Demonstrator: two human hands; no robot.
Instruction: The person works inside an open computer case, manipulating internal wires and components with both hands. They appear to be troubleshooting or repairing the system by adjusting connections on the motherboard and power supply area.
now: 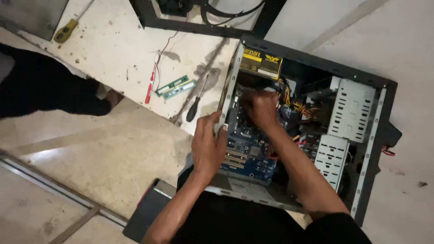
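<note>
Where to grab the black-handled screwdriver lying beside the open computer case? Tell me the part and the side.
Grip the black-handled screwdriver by its thick black handle, the end nearer the person. It lies flat on the white board, its thin shaft pointing up and away towards the case. Probably come from above, fingers across the handle; the left hand is nearest.

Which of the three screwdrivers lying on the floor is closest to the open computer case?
The black-handled screwdriver, lying just left of the computer case beside the memory sticks. The red one lies farther left; the yellow one is in the far corner.

Hands [235, 129] inside open computer case [361, 117]
</note>
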